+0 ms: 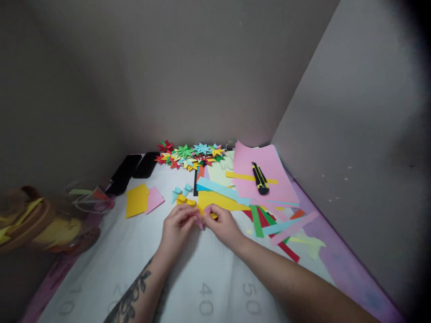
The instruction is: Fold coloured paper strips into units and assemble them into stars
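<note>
My left hand (178, 225) and my right hand (222, 225) meet over the white mat (188, 278). Both pinch a small folded paper piece (203, 215) of pink and yellow held between the fingertips. Just beyond it lie yellow folded bits (185, 201) and two light blue folded triangles (181, 192). A heap of finished paper stars (190, 156) in red, green, yellow and blue sits at the back by the wall.
A yellow and black utility knife (260, 178) lies on a pink sheet (266, 172). Coloured paper strips (279, 226) spread at the right. Yellow and pink squares (143, 199) lie left. Two dark phones (133, 169) sit behind, a brown object (30, 220) at far left.
</note>
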`<state>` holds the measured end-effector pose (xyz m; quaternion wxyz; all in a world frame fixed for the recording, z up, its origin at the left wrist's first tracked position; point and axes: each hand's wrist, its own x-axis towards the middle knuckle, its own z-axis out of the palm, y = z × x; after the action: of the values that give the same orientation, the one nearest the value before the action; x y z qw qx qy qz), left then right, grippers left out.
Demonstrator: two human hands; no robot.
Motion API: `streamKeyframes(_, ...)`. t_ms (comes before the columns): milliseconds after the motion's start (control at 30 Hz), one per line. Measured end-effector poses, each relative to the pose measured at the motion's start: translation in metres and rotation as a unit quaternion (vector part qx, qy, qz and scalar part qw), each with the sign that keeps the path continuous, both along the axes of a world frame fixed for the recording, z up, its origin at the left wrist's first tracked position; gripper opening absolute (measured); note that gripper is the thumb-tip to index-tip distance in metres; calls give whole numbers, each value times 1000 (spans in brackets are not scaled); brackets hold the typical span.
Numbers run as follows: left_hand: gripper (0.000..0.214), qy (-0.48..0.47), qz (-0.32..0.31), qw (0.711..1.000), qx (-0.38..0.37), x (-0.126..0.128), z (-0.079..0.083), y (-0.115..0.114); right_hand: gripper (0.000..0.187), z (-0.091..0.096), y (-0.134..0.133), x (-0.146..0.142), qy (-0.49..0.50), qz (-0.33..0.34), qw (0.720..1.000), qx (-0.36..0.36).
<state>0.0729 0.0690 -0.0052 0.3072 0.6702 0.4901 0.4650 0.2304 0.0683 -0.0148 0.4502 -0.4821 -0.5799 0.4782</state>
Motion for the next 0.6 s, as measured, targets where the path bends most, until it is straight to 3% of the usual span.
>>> streamKeyframes(367,5,-14,-13,997,-81,3,3,1,10,0,0,1,-81,-23,994,74)
streamKeyframes(600,14,-17,20,991,-128,2,5,1,24,4,1,2,-67,-15,997,37)
